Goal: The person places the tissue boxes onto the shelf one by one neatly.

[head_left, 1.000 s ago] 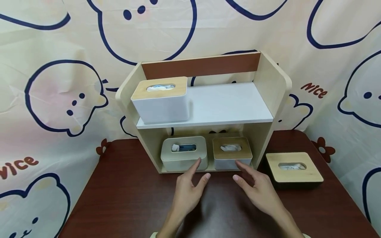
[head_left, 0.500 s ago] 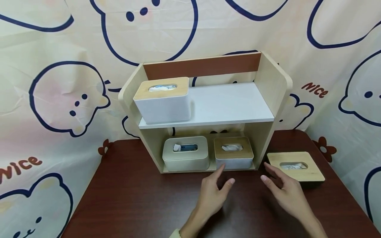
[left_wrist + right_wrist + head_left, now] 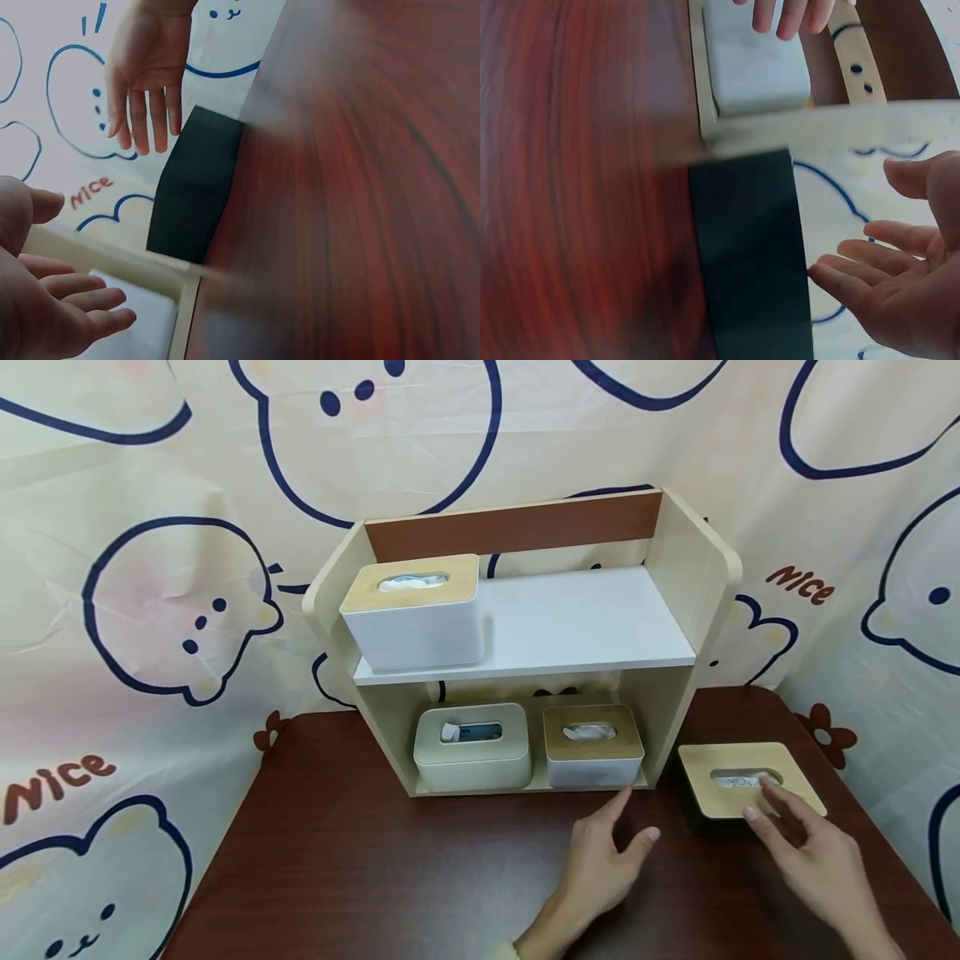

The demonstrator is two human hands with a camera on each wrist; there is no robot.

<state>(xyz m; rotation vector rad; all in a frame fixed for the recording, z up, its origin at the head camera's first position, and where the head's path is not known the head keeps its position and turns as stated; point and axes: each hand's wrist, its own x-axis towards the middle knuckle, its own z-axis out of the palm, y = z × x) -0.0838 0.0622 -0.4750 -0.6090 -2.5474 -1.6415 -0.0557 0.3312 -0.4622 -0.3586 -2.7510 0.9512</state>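
A tissue box with a dark body and a pale wooden lid (image 3: 701,770) stands on the table, right of the shelf. My right hand (image 3: 821,864) is in front of it, fingertips overlapping the lid in the head view; contact cannot be told. In the right wrist view the fingers (image 3: 855,277) are spread beside the box's dark side (image 3: 750,255). My left hand (image 3: 597,864) hovers before the shelf's lower right corner, thumb and index apart, holding nothing. The left wrist view shows its fingers (image 3: 82,300) extended, with the dark box (image 3: 195,184) beyond.
The two-tier shelf (image 3: 570,618) has a white-bodied tissue box (image 3: 420,631) at upper left. A grey-green tissue box (image 3: 472,768) and a smaller white one with a wooden lid (image 3: 592,770) sit on the lower tier. Patterned cloth (image 3: 172,610) hangs behind the dark table (image 3: 360,877).
Both hands have moved right, the left from the grey-green box to past the small white one, the right from the small white box to the dark one. The boxes stay put.
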